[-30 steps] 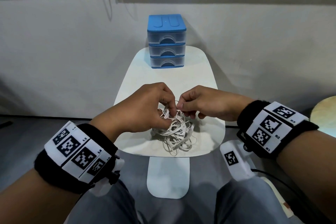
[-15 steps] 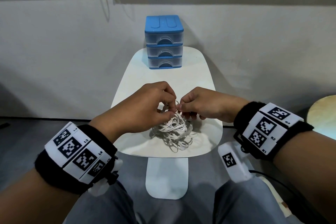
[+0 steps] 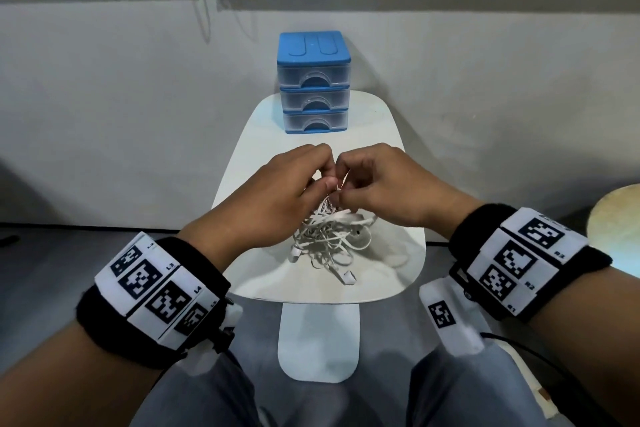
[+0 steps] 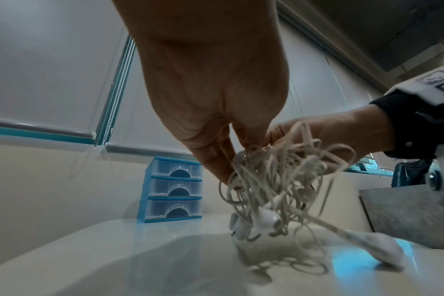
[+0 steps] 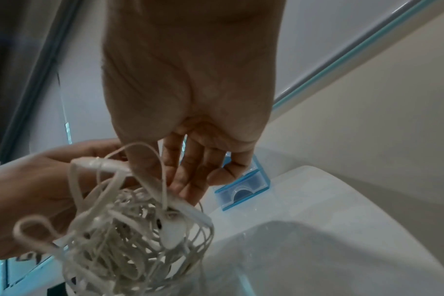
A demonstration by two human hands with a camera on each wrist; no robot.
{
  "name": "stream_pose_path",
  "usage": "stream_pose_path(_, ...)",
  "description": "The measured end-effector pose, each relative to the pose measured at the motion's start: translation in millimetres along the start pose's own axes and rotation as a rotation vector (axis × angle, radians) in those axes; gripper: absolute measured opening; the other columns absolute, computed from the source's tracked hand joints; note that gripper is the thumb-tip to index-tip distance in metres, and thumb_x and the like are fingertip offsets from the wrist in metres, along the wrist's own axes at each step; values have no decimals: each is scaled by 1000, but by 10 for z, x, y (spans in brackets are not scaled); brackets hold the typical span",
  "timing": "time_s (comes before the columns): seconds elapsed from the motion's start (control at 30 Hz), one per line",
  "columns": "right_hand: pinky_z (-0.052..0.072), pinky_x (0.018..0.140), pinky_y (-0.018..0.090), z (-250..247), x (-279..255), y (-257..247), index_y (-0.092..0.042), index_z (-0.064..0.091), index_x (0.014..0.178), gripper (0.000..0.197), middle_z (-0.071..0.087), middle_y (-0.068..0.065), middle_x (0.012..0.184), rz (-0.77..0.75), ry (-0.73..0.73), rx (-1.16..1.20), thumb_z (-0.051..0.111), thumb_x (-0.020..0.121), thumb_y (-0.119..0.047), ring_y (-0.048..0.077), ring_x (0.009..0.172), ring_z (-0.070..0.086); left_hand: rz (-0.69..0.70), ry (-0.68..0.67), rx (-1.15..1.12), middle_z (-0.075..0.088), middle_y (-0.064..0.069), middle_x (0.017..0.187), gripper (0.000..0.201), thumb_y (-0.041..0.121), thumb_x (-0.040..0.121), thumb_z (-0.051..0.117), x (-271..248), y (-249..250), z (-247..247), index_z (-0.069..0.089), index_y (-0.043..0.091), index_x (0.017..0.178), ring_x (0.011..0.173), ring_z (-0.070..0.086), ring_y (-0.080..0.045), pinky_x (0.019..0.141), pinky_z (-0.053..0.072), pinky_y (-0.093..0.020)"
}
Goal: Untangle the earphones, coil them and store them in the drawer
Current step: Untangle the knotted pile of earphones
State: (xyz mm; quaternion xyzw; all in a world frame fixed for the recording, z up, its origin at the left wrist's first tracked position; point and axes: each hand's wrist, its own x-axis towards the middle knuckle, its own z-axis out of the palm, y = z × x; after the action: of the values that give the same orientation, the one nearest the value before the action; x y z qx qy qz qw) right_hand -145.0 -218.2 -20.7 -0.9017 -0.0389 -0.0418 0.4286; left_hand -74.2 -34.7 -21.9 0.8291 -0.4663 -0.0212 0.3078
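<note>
From the head view, a tangled bundle of white wired earphones (image 3: 329,239) is seen above the near part of a white rounded table (image 3: 391,274), its lower loops lying on the surface. The top strands are pinched by the left hand (image 3: 277,194) and the right hand (image 3: 377,187), whose fingertips meet over the bundle. A small blue three-drawer plastic cabinet (image 3: 313,83), all drawers closed, stands at the far end of the table, well apart from the hands.

From the left wrist view, the left hand's fingers (image 4: 216,160) are seen closed on the upper cords, with the earbuds (image 4: 264,220) hanging low and one touching the table.

From the right wrist view, the right hand's thumb and fingers (image 5: 188,176) are seen clamped on a cord near the white inline remote (image 5: 99,165).
</note>
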Motion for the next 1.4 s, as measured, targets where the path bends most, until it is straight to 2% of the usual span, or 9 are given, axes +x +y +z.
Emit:
stream_pose_path(0.07, 38, 55, 14, -14, -6, -67, -16, 73, 82, 6, 65, -9, 54, -11, 42, -97, 75, 88, -17, 2, 49, 52, -35, 18, -12, 58, 11, 89, 13, 28, 105, 50, -6, 13, 21, 49, 26, 92, 83, 57, -8, 65, 41, -30)
stream_pose_path(0.3, 48, 68, 21, -10, 3, -113, -25, 83, 83, 10, 72, -8, 72, -31, 215, -222, 75, 86, -19, 4, 70, 63, -202, -95, -145, 67, 8, 104, 15, 37, 97, 65, -9, 2, 4, 53, 29, 93, 58, 54, -2, 56, 36, -21)
stream_pose_path(0.43, 44, 66, 18, 70, -27, -127, -21, 83, 87, 9, 65, -3, 82, -204, 321, -235, 76, 86, -16, 8, 74, 59, -262, -86, -156, 70, 9, 101, 7, 31, 99, 57, 39, 33, 39, 63, 30, 97, 83, 61, -4, 70, 42, -26)
stream_pose_path(0.5, 50, 66, 32, 100, -32, -123, -21, 82, 88, 12, 67, -3, 77, -274, 352, -302, 71, 85, -20, 12, 71, 60, -274, -106, -138, 70, 10, 98, 15, 28, 98, 53, 74, 80, 24, 67, 31, 102, 92, 62, -6, 79, 46, -28)
stream_pose_path(0.73, 52, 70, 35, 111, -3, -108, -19, 81, 88, 10, 71, -3, 86, -227, 482, -280, 71, 85, -21, 18, 81, 65, -369, -207, -11, 69, -5, 96, 34, 43, 100, 48, 128, 73, -49, 64, 12, 101, 87, 60, -19, 80, 46, -37)
stream_pose_path(0.97, 43, 59, 38, 95, -63, -278, -5, 62, 70, 17, 58, 9, 63, -9, 259, -120, 59, 86, -11, 18, 60, 46, -358, -220, -3, 58, 6, 68, 34, 36, 100, 56, 93, 34, -56, 54, 19, 70, 64, 49, -10, 60, 34, -30)
stream_pose_path(1.1, 43, 60, 28, 82, -97, -255, -22, 66, 85, 3, 64, -5, 66, 71, 213, -80, 68, 86, -21, 7, 58, 54, -322, -220, 12, 62, 1, 73, 35, 37, 100, 57, 79, 28, -81, 61, 9, 79, 65, 50, -13, 61, 36, -32)
stream_pose_path(1.3, 42, 68, 20, 151, -74, -109, -37, 66, 119, 27, 69, -8, 86, 77, 187, -111, 69, 93, -31, -6, 64, 58, -206, -240, 0, 71, -9, 87, 29, 35, 98, 59, 78, 45, -86, 71, 11, 88, 69, 55, -18, 68, 44, -36)
stream_pose_path(1.4, 40, 70, 22, 190, -77, -65, -29, 73, 101, 11, 65, -9, 85, 33, 203, -131, 69, 94, -23, -7, 66, 56, -181, -254, 14, 71, -10, 85, 33, 42, 96, 63, 75, 30, -95, 74, 12, 88, 70, 58, -19, 69, 47, -37)
